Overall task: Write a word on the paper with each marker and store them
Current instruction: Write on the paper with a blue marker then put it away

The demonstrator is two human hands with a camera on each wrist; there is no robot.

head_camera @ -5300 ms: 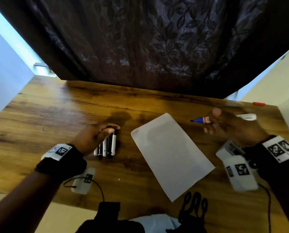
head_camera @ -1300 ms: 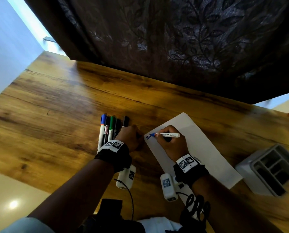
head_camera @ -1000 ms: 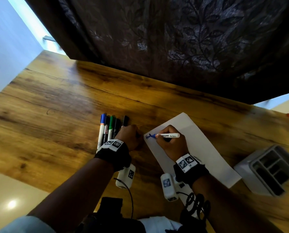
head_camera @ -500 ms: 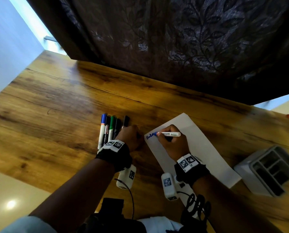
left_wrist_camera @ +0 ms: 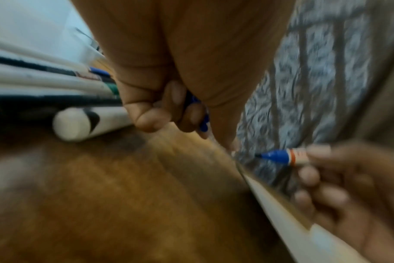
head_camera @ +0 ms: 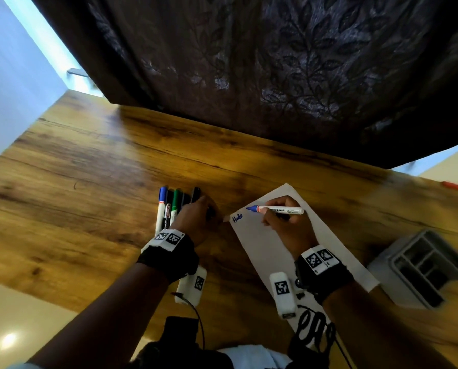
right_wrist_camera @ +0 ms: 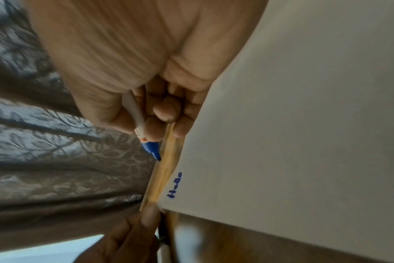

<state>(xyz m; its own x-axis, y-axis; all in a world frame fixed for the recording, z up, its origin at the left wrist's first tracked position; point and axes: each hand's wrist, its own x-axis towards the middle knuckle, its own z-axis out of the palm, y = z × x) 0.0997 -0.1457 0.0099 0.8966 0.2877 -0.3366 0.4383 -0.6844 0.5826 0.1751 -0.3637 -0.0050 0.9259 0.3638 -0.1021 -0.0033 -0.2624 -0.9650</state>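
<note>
Resting on my wooden table, white paper with blue "Hello", grey organizer only in my head view, my right hand pinching the blue marker above the page, left wrist view alone showing my left hand curled round a blue cap.

wrists: black bands | white square-coded tags | white camera pods | black cables

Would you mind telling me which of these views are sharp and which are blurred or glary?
Head view: mostly sharp, the blue word on the white paper sheet readable, glare on the wooden table, edges bowed. Left wrist view: heavily blurred throughout. Right wrist view: paper and word fairly clear, near palm soft.
</note>
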